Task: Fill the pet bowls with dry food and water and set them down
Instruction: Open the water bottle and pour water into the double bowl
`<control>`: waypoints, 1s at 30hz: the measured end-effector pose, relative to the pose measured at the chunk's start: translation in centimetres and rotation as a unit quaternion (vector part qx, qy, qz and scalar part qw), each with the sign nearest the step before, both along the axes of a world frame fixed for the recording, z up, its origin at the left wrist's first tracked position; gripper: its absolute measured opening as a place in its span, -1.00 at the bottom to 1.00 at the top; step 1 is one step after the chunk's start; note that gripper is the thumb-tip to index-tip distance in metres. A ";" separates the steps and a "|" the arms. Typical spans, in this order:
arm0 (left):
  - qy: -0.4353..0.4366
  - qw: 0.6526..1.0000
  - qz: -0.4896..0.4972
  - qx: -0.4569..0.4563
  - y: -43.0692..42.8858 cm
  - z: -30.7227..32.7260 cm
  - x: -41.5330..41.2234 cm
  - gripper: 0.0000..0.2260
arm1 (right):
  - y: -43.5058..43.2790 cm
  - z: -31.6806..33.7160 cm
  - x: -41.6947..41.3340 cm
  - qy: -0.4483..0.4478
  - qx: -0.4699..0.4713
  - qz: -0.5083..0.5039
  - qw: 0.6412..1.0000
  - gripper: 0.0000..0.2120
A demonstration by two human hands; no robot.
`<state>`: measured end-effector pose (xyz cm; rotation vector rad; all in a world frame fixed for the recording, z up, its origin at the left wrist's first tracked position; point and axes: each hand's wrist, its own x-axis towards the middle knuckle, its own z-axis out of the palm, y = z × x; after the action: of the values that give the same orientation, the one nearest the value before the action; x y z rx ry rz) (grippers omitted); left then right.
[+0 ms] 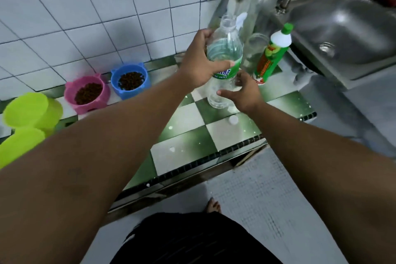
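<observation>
While the left hand (199, 64) grips the upper body of an uncapped water bottle (225, 49) and the right hand (243, 92) curls round its base, the part-full bottle stands upright at centre frame, on or just above the table (188, 152). Left of centre, the pink bowl (102, 97) and the blue bowl (128, 94) already hold dry food. That half looks done, while pouring water and setting the bowls down seem left.

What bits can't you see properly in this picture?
Head view:
Label on the water bottle: partly covered by the left hand, unreadable.
The lime-green tubs: cut off by the left edge.
The right hand: palm faces away, so its grip on the bottle is unclear.
The back bottles: tops clipped by the top edge.
</observation>
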<state>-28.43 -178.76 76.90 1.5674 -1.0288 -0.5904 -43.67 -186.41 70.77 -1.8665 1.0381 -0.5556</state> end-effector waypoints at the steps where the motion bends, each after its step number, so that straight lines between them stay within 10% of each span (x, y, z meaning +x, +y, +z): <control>1: -0.006 1.000 -0.010 -0.001 -0.5 -0.2 -0.1 -0.18 | -0.5 -0.3 0.0 0.006 0.002 -0.001 1.000 -0.36; 10: -0.034 0.997 -0.064 0.009 -1.8 -1.5 1.4 -0.14 | -0.2 -4.4 -2.0 0.170 -0.017 0.019 0.985 -0.21; 17: -0.042 0.994 -0.099 0.017 -1.5 -1.6 2.1 -0.17 | 2.2 -7.3 -3.5 0.298 -0.070 0.062 0.950 -0.53; 30: -0.022 0.995 -0.094 0.029 -1.5 -2.2 2.3 -0.14 | 2.5 -4.4 -4.2 0.141 -0.110 -0.062 0.982 -0.70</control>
<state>-26.11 -180.27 74.72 1.5501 -1.2104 -0.7233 -47.88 -183.93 66.35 -2.1306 1.3314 -0.5033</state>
